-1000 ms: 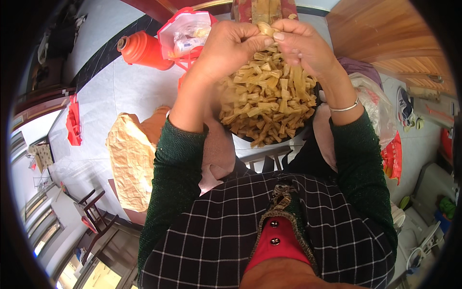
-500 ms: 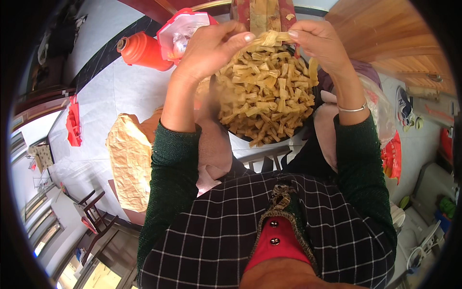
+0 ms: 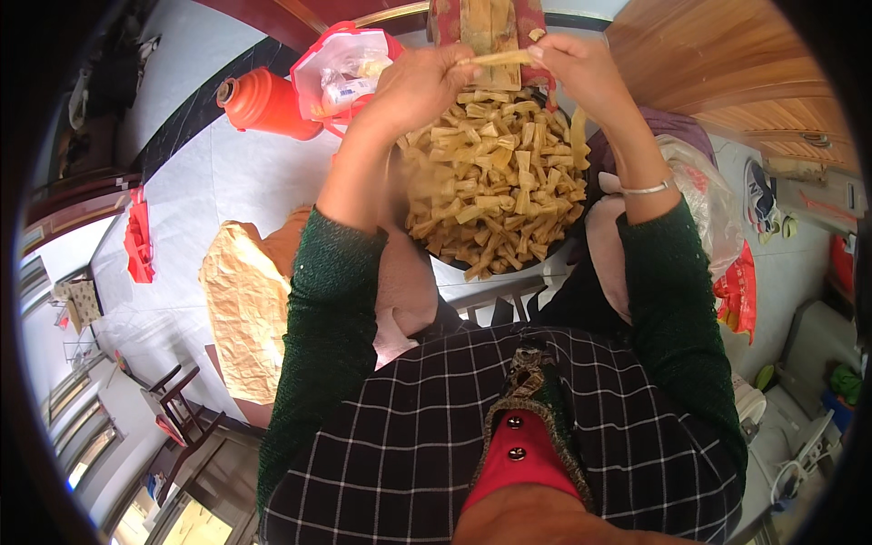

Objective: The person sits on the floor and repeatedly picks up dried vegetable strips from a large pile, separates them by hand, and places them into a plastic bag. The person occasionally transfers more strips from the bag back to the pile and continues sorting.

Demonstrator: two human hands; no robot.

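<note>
A narrow yellowish-tan strip (image 3: 501, 58) is stretched nearly level between my two hands, above the far edge of a heap of knotted strips (image 3: 509, 177). My left hand (image 3: 427, 84) pinches its left end, thumb and fingers closed. At its right end my right hand (image 3: 579, 74) grips it with thumb and forefinger. The heap fills a dark round pan (image 3: 565, 252) between my knees. One longer flat strip (image 3: 579, 138) stands up at the heap's right side, below my right hand.
Beyond the pan lies a worn wooden board (image 3: 490, 27) on a red patterned surface. At the far left stand a white-and-red bag (image 3: 320, 71) and an orange flask (image 3: 268, 104). Crumpled brown paper (image 3: 241, 309) lies left, a clear plastic bag (image 3: 699, 200) right, near a wooden cabinet (image 3: 727, 64).
The bunched, knotted piece between my hands has given way to a straight, taut strip. Both hands have shifted slightly left and away from me.
</note>
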